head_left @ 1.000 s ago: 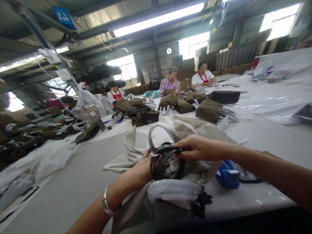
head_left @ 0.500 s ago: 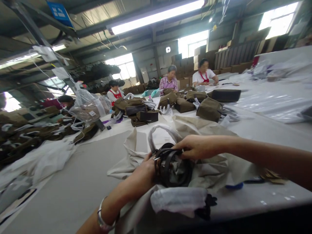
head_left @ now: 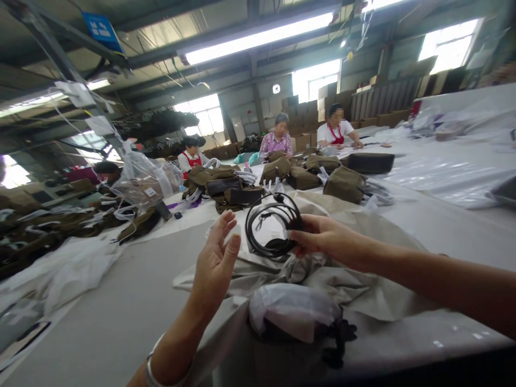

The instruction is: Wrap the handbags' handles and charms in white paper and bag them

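A coiled dark strap point(head_left: 250, 228), with a small metal clasp in its loop, is held up above the table by my right hand point(head_left: 318, 235), fingers closed on its right side. To the left of the coil, my left hand point(head_left: 216, 258) is raised with fingers stretched out, touching nothing. Under both hands lies a crumpled beige cloth bag point(head_left: 334, 285). At its near side is a handle wrapped in white film point(head_left: 286, 309), with a black flower-shaped charm point(head_left: 342, 333) hanging beside it.
Several olive bags point(head_left: 346, 184) with white-wrapped handles are piled across the table point(head_left: 133, 290). More bags lie at the far left. Clear plastic sheets point(head_left: 435, 177) cover the right side. Several people sit behind the piles, and a metal post point(head_left: 108, 126) rises at left.
The coiled strap has come up off the beige bag in my right hand. My left hand has let go of it, moved left and opened.
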